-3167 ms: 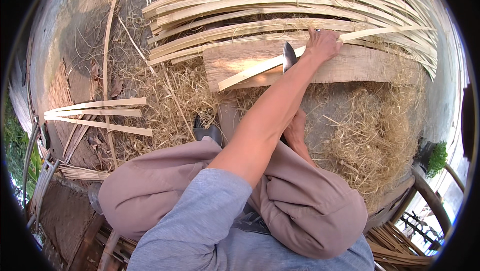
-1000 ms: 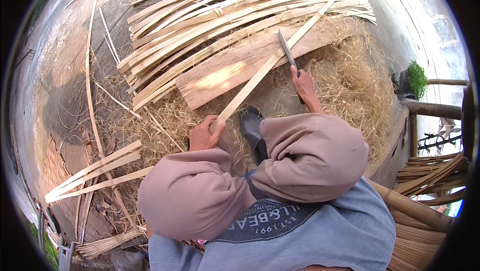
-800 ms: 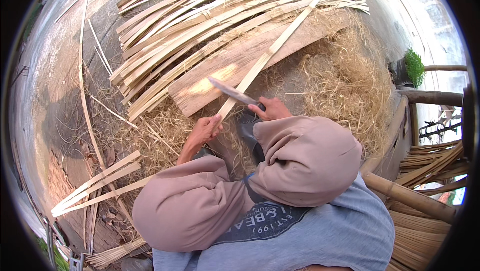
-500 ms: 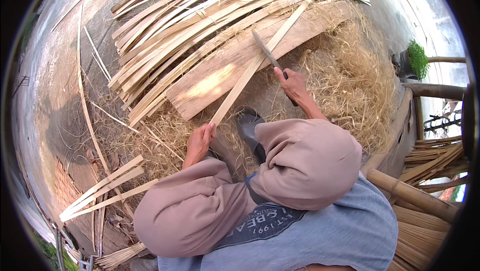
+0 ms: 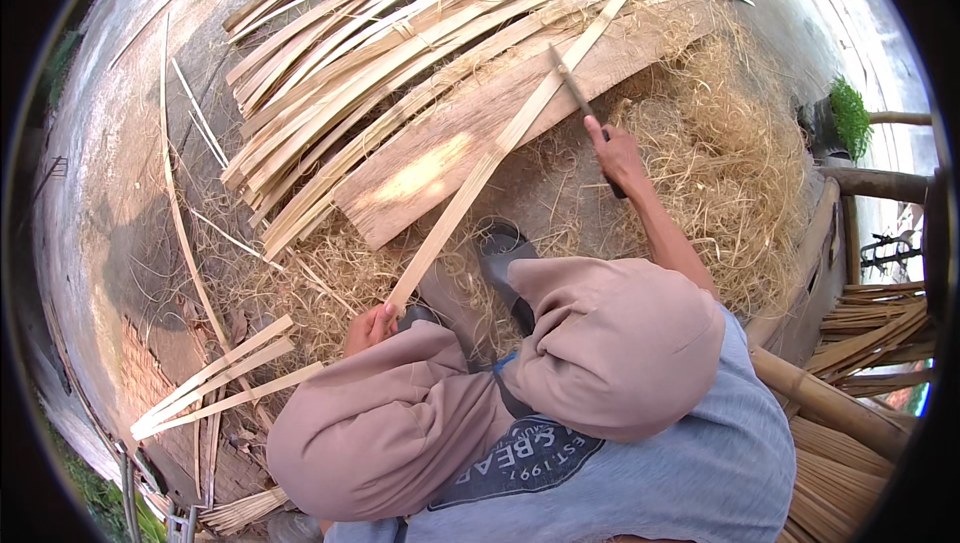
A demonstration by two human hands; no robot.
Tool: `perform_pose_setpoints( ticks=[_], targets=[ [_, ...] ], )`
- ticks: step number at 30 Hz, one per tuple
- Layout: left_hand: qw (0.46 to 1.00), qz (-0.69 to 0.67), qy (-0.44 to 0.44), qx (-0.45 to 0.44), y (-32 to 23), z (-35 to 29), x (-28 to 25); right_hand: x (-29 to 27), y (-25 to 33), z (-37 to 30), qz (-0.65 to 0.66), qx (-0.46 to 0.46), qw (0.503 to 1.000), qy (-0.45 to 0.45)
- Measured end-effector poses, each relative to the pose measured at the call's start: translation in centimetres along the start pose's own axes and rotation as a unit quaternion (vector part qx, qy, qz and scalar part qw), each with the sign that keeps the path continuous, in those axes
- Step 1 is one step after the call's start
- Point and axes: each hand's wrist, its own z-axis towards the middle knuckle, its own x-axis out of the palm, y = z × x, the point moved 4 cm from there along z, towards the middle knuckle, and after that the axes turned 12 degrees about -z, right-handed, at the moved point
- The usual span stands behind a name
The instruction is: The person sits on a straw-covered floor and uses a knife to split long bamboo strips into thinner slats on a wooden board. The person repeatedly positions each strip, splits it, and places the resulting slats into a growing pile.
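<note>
Clenched left hand (image 5: 368,328) grips the long bamboo strip's (image 5: 520,128) near end; right hand (image 5: 618,155), arm outstretched, clasps a knife (image 5: 570,83) touching the strip over the wooden plank (image 5: 470,143); shavings (image 5: 730,183) crowd the right.

**Pretty cramped around the plank**

Bare ground (image 5: 560,193) between the knees and the wooden plank (image 5: 440,158) is the only open patch. A pile of bamboo strips (image 5: 400,33) blocks the far side, and shavings (image 5: 720,163) crowd the right. The long strip (image 5: 500,143) cuts diagonally across the middle.
</note>
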Motion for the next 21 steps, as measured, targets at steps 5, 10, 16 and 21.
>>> perform_pose_setpoints(
  ticks=[5, 10, 16, 21],
  targets=[
    [0.991, 0.023, 0.115, -0.070, -4.3, 1.8, 1.0, -2.1, -0.3, 1.8, 0.001, 0.036, 0.999, 0.005],
    [0.991, -0.063, 0.111, -0.036, -10.7, 7.4, 7.3, 6.5, 11.3, -11.4, -0.043, -0.169, 0.978, 0.114],
    [0.997, -0.019, 0.062, -0.042, -4.3, 2.1, 0.0, -1.0, 1.0, -0.3, -0.040, -0.038, 0.998, 0.028],
    [0.999, -0.035, 0.024, -0.013, -5.4, 1.4, 1.0, 1.6, 6.9, -1.5, -0.035, -0.082, 0.996, 0.031]
  ],
)
